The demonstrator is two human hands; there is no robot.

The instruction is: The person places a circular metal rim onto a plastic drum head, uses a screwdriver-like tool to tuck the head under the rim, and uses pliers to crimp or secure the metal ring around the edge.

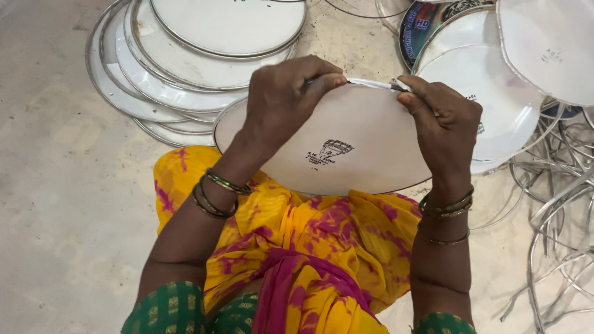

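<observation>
A round white drum skin with a thin metal rim and a small dark printed mark rests tilted on my lap, over yellow and pink cloth. My left hand grips its far upper edge, fingers curled over the rim. My right hand pinches the rim on the upper right, where a narrow white strip runs along the edge between both hands. Bangles sit on both wrists.
A stack of several white drum skins lies on the floor at the upper left. More skins overlap at the upper right. A tangle of loose metal hoops spreads on the right. The floor is pale concrete.
</observation>
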